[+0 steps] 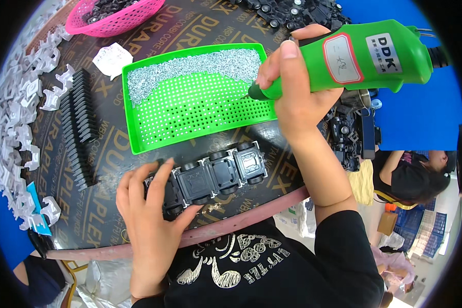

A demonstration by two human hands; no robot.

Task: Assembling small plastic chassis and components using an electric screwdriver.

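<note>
My right hand [300, 97] is wrapped round the body of a green electric screwdriver [367, 77]. Its dark nose points left, with the thin bit over the right part of a green perforated tray [132, 134]. Small silvery screws [190, 62] are heaped along the tray's far side. On the table in front of the tray lies a row of black wheeled toy chassis [195, 183] with grey edges, lying end to end. My left hand [151, 220] holds the left end of this row between thumb and fingers, hiding part of it.
Grey plastic parts [23, 136] are piled along the left edge, beside stacked black parts [77, 128]. A pink basket [113, 23] of black parts and a paper slip [112, 59] lie farther back. Black wheeled parts [292, 13] cover the back. Another person [413, 177] is at the right.
</note>
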